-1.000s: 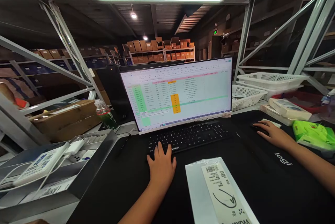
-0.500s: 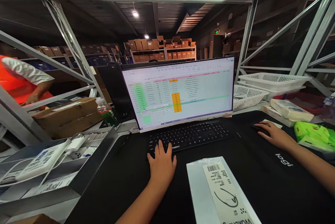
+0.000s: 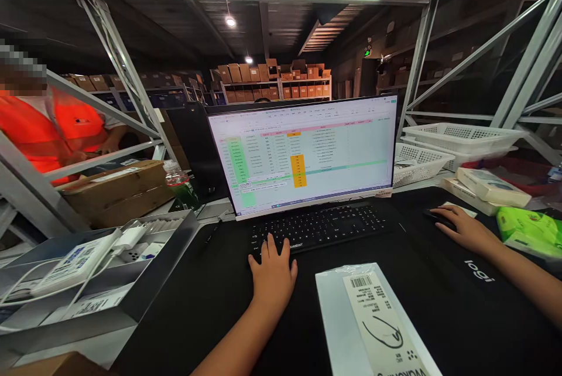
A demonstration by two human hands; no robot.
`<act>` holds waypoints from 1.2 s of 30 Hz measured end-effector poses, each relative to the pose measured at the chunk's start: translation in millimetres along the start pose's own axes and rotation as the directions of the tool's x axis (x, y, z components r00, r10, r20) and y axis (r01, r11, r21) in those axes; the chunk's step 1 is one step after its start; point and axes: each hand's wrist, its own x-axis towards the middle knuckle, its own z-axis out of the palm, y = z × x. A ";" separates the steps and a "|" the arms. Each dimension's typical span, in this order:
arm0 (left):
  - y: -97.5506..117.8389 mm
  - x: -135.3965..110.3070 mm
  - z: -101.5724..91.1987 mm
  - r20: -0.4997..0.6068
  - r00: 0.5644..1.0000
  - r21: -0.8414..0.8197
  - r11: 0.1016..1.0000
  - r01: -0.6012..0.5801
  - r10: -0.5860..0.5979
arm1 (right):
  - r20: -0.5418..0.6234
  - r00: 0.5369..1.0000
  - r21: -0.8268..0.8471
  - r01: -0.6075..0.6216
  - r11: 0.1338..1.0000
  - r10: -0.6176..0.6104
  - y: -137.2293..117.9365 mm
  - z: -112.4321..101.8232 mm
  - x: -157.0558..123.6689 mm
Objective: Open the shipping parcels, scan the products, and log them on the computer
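Warehouse: racked cartons [image 3: 272, 79], steel shelving [image 3: 123, 80].

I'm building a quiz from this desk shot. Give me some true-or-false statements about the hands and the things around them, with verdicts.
1. The left hand rests on the keyboard. True.
2. The right hand holds the packet. False: it lies on the mouse; the packet lies untouched between the two arms.
3. The monitor shows a spreadsheet with green and orange cells. True.
4. The baskets stand left of the monitor. False: they stand to its right.
5. A person in an orange vest is at the far left, behind the rack. True.
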 end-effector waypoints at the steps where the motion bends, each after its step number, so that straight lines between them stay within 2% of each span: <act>1: 0.1 0.0 0.0 0.001 1.000 0.000 1.000 0.002 -0.002 | -0.001 1.000 0.002 0.004 1.000 -0.004 -0.2 -0.3 0.1; 18: 0.1 0.3 -3.2 0.022 1.000 -0.012 1.000 0.002 -0.001 | 0.008 0.999 0.062 -0.043 0.997 0.042 5.9 3.2 3.3; 36: 0.0 -1.4 -3.5 0.011 1.000 -0.038 0.999 -0.009 0.010 | -0.019 1.000 0.037 0.018 0.999 -0.018 19.2 14.4 4.1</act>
